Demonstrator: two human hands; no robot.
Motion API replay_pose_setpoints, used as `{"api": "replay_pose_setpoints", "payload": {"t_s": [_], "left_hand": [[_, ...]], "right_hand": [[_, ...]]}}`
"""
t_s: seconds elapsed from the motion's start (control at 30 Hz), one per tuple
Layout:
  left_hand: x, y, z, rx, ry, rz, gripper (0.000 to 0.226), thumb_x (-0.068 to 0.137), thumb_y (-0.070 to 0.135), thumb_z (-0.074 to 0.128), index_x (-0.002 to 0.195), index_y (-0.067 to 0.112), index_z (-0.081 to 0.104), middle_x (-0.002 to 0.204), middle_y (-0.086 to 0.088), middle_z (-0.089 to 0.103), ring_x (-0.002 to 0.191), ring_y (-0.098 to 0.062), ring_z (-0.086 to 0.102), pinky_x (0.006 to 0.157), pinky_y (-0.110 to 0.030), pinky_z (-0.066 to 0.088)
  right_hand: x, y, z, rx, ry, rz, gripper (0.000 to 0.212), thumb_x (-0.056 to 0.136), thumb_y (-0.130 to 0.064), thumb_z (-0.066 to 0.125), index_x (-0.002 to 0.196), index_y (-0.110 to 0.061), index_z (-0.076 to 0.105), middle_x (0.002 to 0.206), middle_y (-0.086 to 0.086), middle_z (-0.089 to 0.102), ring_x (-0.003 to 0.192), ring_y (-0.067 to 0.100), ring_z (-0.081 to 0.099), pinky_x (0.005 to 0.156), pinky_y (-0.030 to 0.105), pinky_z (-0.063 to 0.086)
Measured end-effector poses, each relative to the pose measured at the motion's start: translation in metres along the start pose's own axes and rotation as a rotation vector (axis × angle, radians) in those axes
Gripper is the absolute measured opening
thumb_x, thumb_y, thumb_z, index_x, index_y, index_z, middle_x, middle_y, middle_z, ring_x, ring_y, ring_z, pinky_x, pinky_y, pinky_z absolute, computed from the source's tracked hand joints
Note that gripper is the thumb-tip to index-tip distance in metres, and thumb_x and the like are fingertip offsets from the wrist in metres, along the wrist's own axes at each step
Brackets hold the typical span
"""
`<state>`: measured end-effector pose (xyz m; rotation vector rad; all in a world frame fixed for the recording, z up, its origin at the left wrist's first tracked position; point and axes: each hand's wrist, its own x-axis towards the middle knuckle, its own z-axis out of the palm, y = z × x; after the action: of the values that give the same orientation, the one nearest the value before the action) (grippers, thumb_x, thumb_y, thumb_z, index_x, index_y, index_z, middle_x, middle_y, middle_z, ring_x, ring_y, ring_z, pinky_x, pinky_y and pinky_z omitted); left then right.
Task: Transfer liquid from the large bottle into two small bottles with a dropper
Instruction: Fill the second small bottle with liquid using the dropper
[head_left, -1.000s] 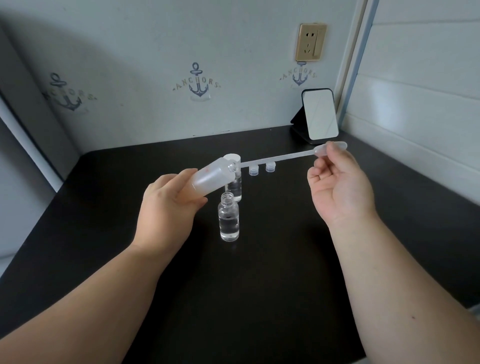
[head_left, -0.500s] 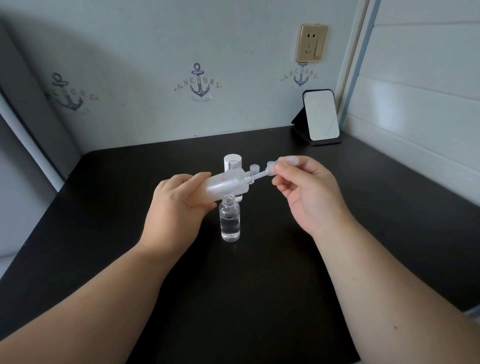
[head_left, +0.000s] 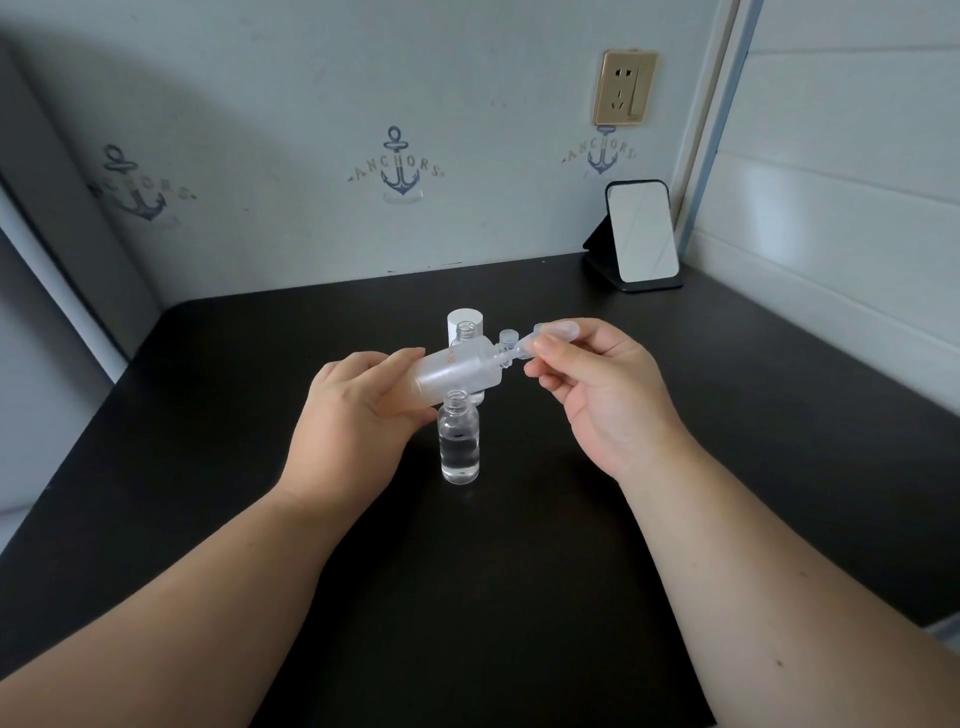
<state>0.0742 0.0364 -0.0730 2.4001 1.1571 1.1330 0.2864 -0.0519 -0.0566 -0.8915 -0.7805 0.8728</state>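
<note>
Dropper (head_left: 545, 338) now pushed deeper into tilted big bottle (head_left: 457, 371), left hand (head_left: 358, 415) wrapped round it so liquid reaches tip; right hand (head_left: 597, 395) pinches bulb.

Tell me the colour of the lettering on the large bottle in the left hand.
Orange-red lettering on the frosted large bottle, gripped by the left hand; the head view shows it.

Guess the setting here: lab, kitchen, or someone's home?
Most likely a home desk corner, not a lab. The wall has decorative anchor-print wallpaper with a household wall socket, and a small stand mirror sits at the back of the plain black tabletop. No lab fittings show.
</note>
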Motion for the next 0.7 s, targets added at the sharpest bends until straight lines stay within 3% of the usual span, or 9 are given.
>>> {"api": "replay_pose_setpoints", "payload": {"t_s": [0.57,0.7], "left_hand": [[-0.0007,0.0019,-0.0005,-0.024,-0.007,-0.017,0.053,0.081,0.028,0.081,0.132,0.027,0.067,0.114,0.013,0.058,0.113,-0.020,0.049,0.093,-0.027,0.033],[-0.0009,0.0018,-0.0009,-0.022,-0.003,-0.022,0.053,0.082,0.028,0.081,0.132,0.027,0.066,0.115,0.011,0.060,0.114,-0.020,0.049,0.093,-0.026,0.033]], "right_hand": [[-0.0013,-0.0057,-0.0014,0.041,-0.001,0.024,0.010,0.087,-0.006,0.072,0.090,-0.014,0.075,0.090,0.009,0.077,0.076,0.019,0.071,0.068,0.022,0.054],[-0.0003,-0.0075,-0.0029,0.069,0.022,0.031,0.009,0.081,-0.010,0.077,0.087,-0.018,0.078,0.093,0.010,0.077,0.076,0.020,0.072,0.068,0.023,0.055]]}}
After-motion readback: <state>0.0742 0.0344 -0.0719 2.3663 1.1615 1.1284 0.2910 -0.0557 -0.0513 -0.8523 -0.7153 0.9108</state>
